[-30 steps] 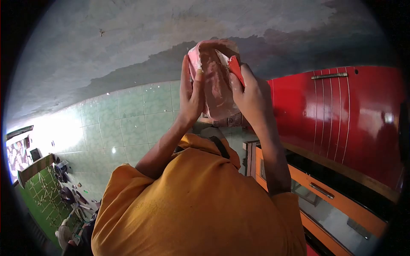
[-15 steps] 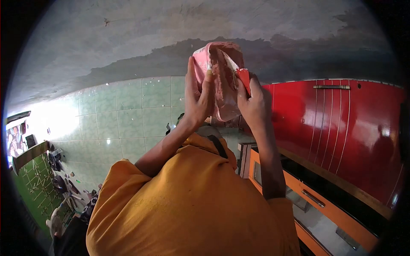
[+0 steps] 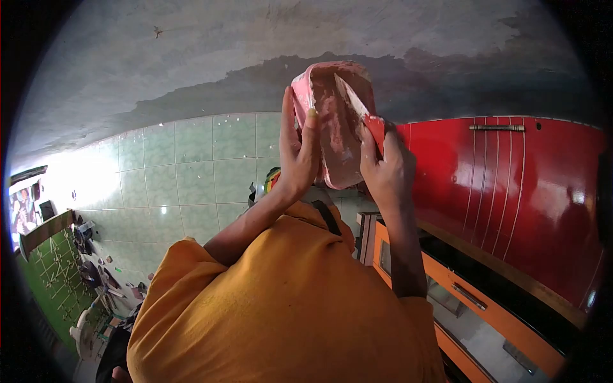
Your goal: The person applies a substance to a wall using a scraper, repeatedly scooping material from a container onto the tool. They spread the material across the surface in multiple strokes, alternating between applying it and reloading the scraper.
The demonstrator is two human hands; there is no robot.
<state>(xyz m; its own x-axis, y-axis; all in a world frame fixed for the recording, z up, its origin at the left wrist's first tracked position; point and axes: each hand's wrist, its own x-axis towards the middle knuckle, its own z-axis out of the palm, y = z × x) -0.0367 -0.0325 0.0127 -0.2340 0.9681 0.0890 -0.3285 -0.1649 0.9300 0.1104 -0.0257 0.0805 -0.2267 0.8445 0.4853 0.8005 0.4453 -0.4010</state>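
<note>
Pink tub (image 3: pixel 335 121) under scraping; work judged partly done.
The tub is held up before the grey wall (image 3: pixel 191 57) and clasped by the left hand (image 3: pixel 297 153), whose fingers are wrapped round its side. A red scraper (image 3: pixel 377 127) is gripped by the right hand (image 3: pixel 386 169) at the rim. Brown paste (image 3: pixel 335 105) is seen smeared over the inner walls, so clearing is judged incomplete.

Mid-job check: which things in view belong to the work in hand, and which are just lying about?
In use: pink tub smeared with brown paste, gripped by left hand; red scraper in right hand, at the tub's rim.
Lying about: red cabinet door; orange drawer front; clutter at far left.
</note>
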